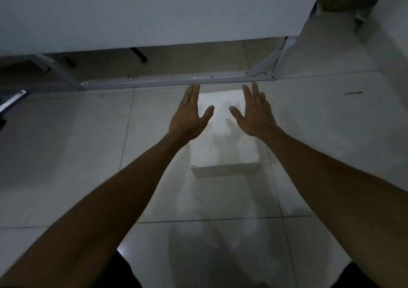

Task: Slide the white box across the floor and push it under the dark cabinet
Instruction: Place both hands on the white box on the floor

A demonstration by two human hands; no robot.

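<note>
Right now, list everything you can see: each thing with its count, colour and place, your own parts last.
box: one, white, on the floor between the hands, its far end close to the rail
floor: one, pale glossy tiles with dark joints, fills the lower view
rail: one, pale metal, runs across at floor level just beyond the fingertips
top panel: one, pale grey, across the upper view above the frame
frame braces: several, pale metal, slanting at both ends of the rail
black legs: two seen, in the shadow under the panel
dark mark: one, on the floor at right
left hand: one, open, fingers straight, over the box's left side
right hand: one, open, fingers straight, over the box's right side
</note>
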